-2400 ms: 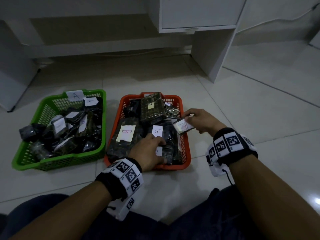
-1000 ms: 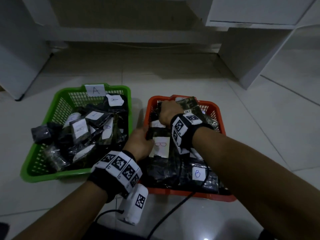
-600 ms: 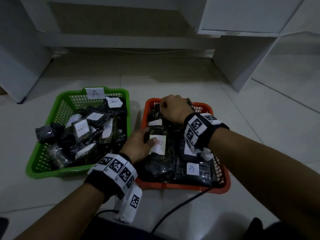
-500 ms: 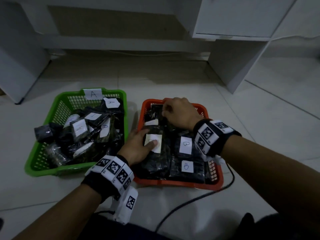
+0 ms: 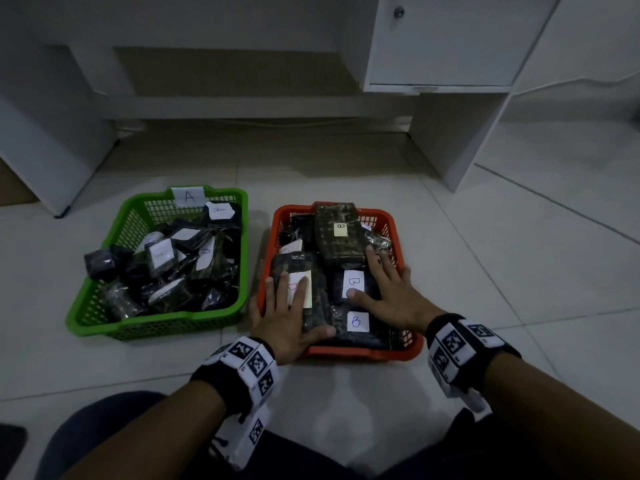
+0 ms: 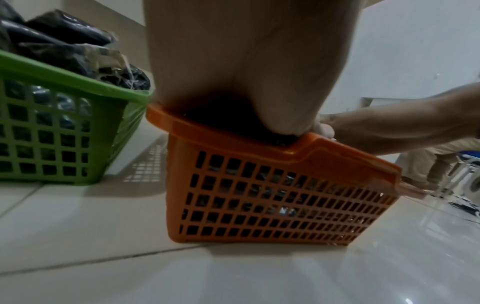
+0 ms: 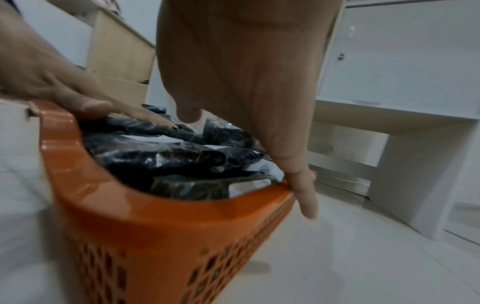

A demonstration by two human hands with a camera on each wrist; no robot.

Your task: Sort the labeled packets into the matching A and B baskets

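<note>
- I see my left hand lying flat with its fingers spread wide, holding nothing. It presses down on a dark packet with a yellow label at the near left side of the orange basket.
- My right hand is flat and wide too, holding nothing. Its thumb touches the packet with a white B label, and its little finger hangs over the basket's right rim (the right wrist view shows this best).
- The orange basket sits on the tiled floor and is full of dark packets. Another B packet lies by the near rim, and a big patterned packet with a B tag lies at the far end.
- The green basket stands just beside it on the left, apart from it. It has a white A card on its far rim and is full of dark packets with white labels.
- A white cabinet stands behind the baskets.
</note>
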